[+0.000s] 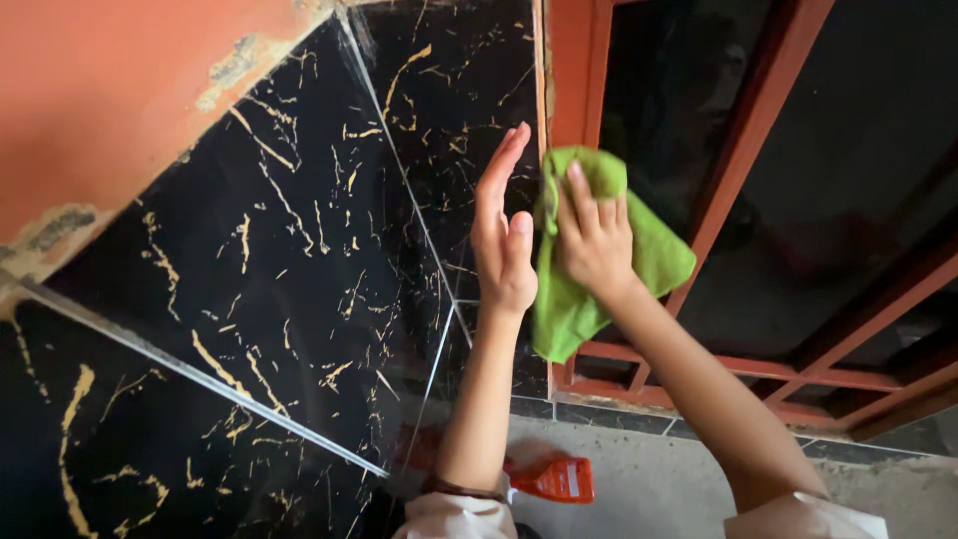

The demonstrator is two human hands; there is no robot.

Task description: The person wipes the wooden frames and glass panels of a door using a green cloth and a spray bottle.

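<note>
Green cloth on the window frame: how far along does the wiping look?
Done: cannot tell; no wiped patch stands out on the black tiles. In hand: the right hand presses the green cloth against the red window frame, while the left hand rests flat and open on the tile beside it. Left: most of the frame and the dark glass lie beyond the cloth. An orange sprayer sits below.

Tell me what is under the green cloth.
The green cloth, pressed by the right hand, covers part of the orange-red window frame beside dark glass. The frame surface directly beneath is hidden. The left hand rests flat on black tile.
</note>
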